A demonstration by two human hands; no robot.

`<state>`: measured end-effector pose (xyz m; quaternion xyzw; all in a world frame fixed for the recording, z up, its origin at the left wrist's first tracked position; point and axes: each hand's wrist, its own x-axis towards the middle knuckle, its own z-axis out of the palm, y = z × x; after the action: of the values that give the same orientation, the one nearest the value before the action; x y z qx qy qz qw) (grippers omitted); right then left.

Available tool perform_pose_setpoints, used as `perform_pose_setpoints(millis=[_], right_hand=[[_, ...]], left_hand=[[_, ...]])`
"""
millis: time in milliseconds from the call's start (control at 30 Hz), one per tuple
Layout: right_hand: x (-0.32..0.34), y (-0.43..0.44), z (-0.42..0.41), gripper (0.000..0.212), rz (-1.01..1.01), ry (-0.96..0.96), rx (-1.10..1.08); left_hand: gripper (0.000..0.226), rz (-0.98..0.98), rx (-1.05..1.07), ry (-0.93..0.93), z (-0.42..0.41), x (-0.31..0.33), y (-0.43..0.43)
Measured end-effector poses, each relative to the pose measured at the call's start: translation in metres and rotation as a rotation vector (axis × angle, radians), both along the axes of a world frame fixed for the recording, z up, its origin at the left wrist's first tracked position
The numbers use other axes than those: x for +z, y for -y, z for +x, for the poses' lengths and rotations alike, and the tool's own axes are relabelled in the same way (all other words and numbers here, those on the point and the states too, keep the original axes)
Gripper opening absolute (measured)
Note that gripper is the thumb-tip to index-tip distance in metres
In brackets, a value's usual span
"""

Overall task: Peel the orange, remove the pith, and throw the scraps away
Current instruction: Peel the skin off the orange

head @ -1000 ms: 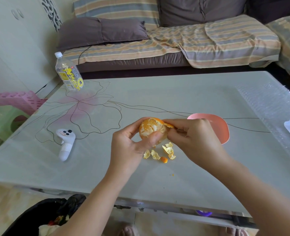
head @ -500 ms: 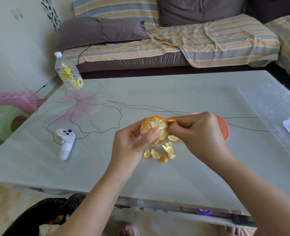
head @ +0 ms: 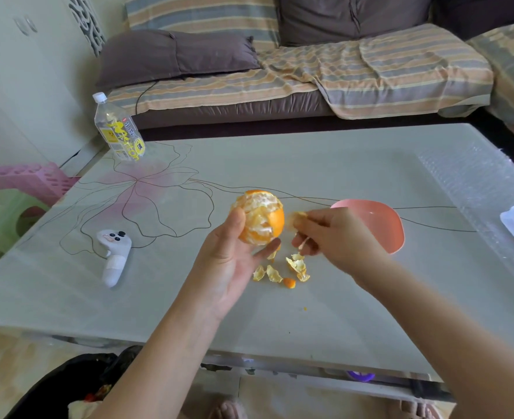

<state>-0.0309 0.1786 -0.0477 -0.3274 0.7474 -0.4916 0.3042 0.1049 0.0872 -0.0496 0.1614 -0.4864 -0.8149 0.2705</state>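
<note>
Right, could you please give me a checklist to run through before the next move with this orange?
1. Grip on the orange: ok, the left hand cradles it with thumb and fingers.
2. The torn peel piece is free of the fruit: ok, the right hand pinches it clear.
3. Rind fully off: not ok, a patch covers the lower right side.
4. Pith removed: not ok, white strands show.
5. The peel scraps are thrown away: not ok, they lie on the table.
6. The bin bag is open: ok, it is below the table's near left edge.
</note>
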Motion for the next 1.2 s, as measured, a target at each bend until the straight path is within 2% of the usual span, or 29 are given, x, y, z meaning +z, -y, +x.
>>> perform_pose_setpoints(millis=[67, 200, 233, 300, 367, 400, 467, 600, 633, 733, 900, 1000, 1067, 1133, 1200], right_hand=[[-0.009, 0.005, -0.001, 0.026, 0.133, -0.217, 0.047], [-0.019, 0.010, 0.002, 0.033, 0.330, -0.399, 0.113], [-0.017, 0.010, 0.003, 0.034, 0.272, -0.416, 0.084], [-0.009, 0.009, 0.007, 0.034, 0.009, -0.277, 0.060], [0.001, 0.005, 0.012, 0.029, -0.190, -0.089, 0.142], [0.004, 0.004, 0.013, 0.027, -0.237, -0.100, 0.199], [0.007, 0.000, 0.015, 0.023, -0.273, -0.205, 0.264], [0.009, -0.005, 0.014, 0.013, -0.326, -0.398, 0.217], [0.010, -0.006, 0.014, 0.014, -0.332, -0.455, 0.205], [0.011, -0.010, 0.016, 0.017, -0.356, -0.596, 0.150], [0.007, -0.011, 0.018, 0.030, -0.299, -0.709, 0.056], [0.006, -0.010, 0.017, 0.025, -0.272, -0.671, 0.022], [0.009, -0.013, 0.019, 0.024, -0.292, -0.550, 0.049], [0.013, -0.014, 0.020, 0.020, -0.323, -0.369, 0.116], [0.017, -0.015, 0.021, 0.020, -0.324, -0.286, 0.134]], left_hand=[[0.057, 0.085, 0.013, 0.014, 0.000, -0.003, 0.004], [0.059, 0.194, 0.017, 0.072, 0.003, -0.007, 0.009], [0.060, 0.190, 0.022, 0.094, 0.004, -0.009, 0.010], [0.063, 0.166, 0.050, 0.128, 0.005, -0.010, 0.011], [0.067, 0.132, 0.074, 0.146, 0.006, -0.010, 0.012], [0.070, 0.109, 0.080, 0.144, 0.006, -0.010, 0.012], [0.071, 0.048, 0.081, 0.135, 0.007, -0.008, 0.010], [0.034, -0.112, 0.098, 0.127, 0.004, -0.006, 0.006], [0.032, -0.144, 0.105, 0.125, 0.003, -0.006, 0.005], [0.044, -0.224, 0.123, 0.139, 0.002, -0.010, 0.002], [0.040, -0.249, 0.157, 0.156, -0.002, -0.012, -0.005], [0.035, -0.231, 0.163, 0.145, -0.002, -0.011, -0.007], [0.032, -0.215, 0.160, 0.121, -0.001, -0.009, -0.006], [0.042, -0.195, 0.150, 0.084, 0.000, -0.007, -0.005], [0.049, -0.191, 0.150, 0.070, 0.000, -0.006, -0.005]])
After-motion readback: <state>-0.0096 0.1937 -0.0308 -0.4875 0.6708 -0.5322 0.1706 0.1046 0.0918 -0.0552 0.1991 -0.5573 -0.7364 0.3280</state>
